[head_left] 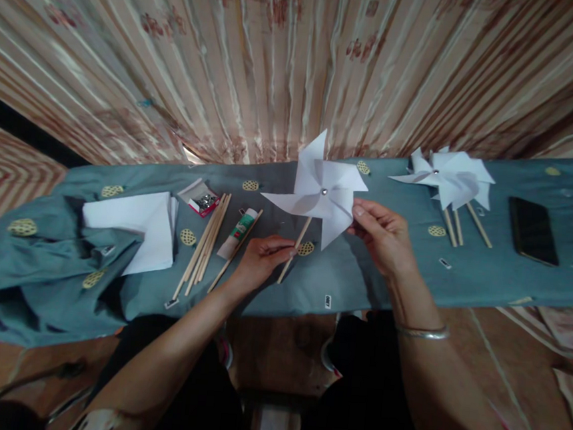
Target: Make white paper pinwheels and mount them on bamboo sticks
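A white paper pinwheel [335, 202] with a silver pin at its centre is held up over the middle of the table. My left hand [265, 257] pinches its wooden stick [293, 252] between thumb and fingers. At the right edge of the paper, my right hand [378, 233] grips one blade with thumb and fingertips. Left of my left hand lie a green and white glue stick [239, 231], a single wooden stick [230, 260] and a bundle of wooden sticks [206, 248].
An opened small box of metal pins [202, 199] and a stack of white paper [156, 247] lie at the left. Several finished pinwheels [453, 176] and a black phone [533, 230] rest at the right. A grey-green cloth [350, 294] covers the narrow table; a curtain [280, 60] hangs behind.
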The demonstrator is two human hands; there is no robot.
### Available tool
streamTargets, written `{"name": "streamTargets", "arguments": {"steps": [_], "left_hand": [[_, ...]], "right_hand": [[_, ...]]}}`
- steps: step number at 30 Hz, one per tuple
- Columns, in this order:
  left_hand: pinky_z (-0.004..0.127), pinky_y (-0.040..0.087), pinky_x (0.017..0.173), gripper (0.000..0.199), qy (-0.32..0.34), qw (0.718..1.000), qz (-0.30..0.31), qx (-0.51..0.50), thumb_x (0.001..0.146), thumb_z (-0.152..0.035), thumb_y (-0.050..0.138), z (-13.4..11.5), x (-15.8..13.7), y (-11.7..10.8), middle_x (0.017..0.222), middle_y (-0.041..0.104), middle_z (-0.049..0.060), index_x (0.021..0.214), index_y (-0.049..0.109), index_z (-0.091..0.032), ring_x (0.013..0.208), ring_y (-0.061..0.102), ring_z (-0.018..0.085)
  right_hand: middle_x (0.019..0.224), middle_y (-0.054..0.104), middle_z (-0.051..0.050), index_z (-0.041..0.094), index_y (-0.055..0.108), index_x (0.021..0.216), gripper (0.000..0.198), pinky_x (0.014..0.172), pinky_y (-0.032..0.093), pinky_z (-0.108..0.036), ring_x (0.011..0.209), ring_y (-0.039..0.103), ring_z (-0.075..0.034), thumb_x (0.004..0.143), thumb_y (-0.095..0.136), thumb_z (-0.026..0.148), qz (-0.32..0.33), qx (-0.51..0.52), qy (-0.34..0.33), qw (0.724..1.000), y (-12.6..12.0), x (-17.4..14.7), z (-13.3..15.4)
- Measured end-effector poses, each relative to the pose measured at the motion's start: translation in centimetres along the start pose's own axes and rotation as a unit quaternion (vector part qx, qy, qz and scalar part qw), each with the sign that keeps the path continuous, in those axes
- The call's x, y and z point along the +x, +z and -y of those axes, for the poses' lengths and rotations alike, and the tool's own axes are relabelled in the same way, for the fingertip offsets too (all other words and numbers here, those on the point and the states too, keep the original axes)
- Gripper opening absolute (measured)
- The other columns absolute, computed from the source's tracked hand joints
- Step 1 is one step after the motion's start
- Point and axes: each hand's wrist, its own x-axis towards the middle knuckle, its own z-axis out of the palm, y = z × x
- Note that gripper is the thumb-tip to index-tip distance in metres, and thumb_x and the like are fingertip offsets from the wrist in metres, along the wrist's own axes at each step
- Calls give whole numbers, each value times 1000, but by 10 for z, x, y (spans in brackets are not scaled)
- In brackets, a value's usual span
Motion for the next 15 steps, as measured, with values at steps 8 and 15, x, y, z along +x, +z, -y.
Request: {"name": "streamTargets", "arguments": {"steps": [8, 15], "left_hand": [[32, 50, 82, 21, -2, 1000, 0, 3, 73, -34, 77, 1, 0, 1, 85, 76, 6, 85, 81, -18, 85, 67, 21], [32, 50, 83, 20, -4, 1000, 2, 2, 74, -34, 76, 1, 0, 1, 85, 77, 5, 84, 80, -18, 85, 67, 21]], "right_hand": [[67, 72, 3, 25, 77, 82, 36, 55, 54, -25, 56, 62, -11, 58, 90, 48, 25, -4, 9, 1000, 1, -2, -3], [64, 71, 3, 25, 75, 79, 39, 54, 53, -26, 54, 62, -12, 55, 91, 51, 43, 8, 32, 999, 9, -7, -3]]}}
